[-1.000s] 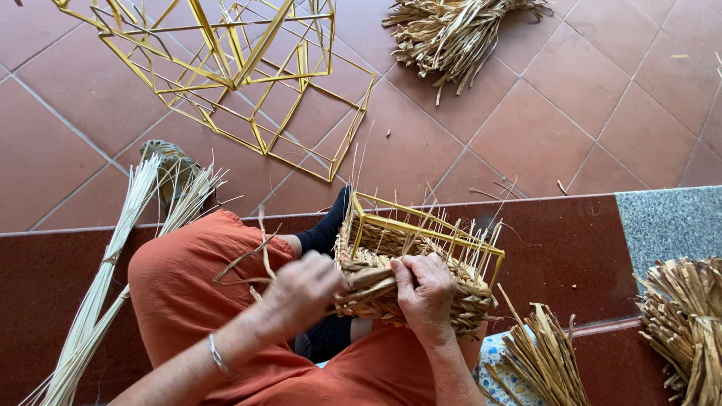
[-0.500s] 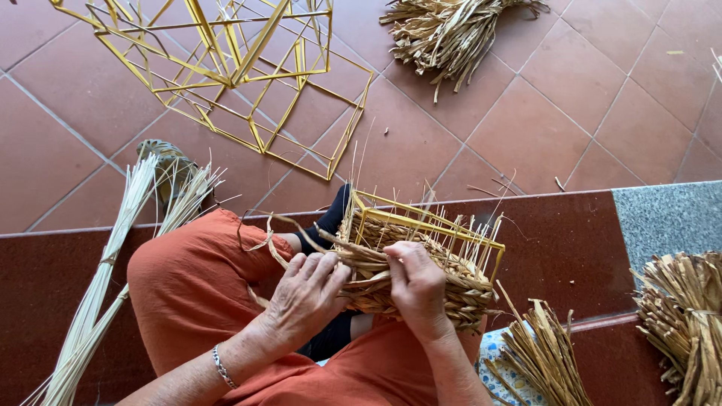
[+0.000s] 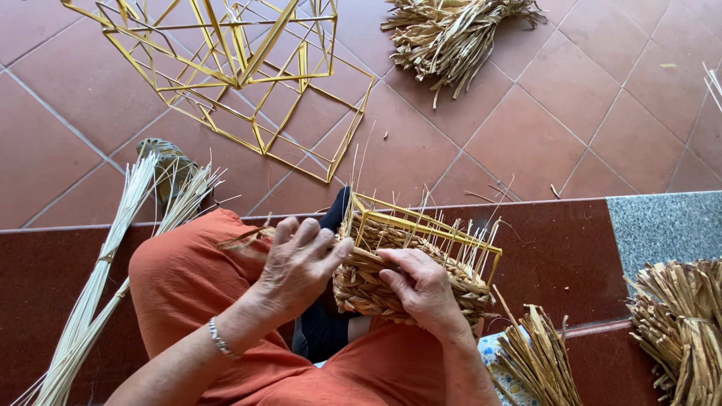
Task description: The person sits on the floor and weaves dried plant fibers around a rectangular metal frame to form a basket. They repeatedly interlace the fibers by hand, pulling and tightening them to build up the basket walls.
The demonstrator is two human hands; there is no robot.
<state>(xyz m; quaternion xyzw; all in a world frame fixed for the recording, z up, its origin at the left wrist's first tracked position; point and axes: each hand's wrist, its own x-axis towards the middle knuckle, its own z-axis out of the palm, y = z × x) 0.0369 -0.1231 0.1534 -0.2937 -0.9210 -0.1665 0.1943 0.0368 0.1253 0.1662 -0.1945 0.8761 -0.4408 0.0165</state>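
A partly woven basket on a yellow wire frame rests on my lap, over orange trousers. Its lower part is braided straw; thin reed stakes stick up from the rim. My left hand presses its fingers against the basket's left side, where a straw strand trails off to the left. My right hand grips the woven wall at the front, thumb on the braid. A metal bracelet circles my left wrist.
Empty yellow wire frames lie on the tiled floor at the top left. Bundles of dried straw sit at the top, right and bottom centre. Pale reeds lean at the left, beside a sandalled foot.
My left hand moved right from the trousers to the basket's left side, pulling the strand in. The right hand shifted slightly along the woven wall.
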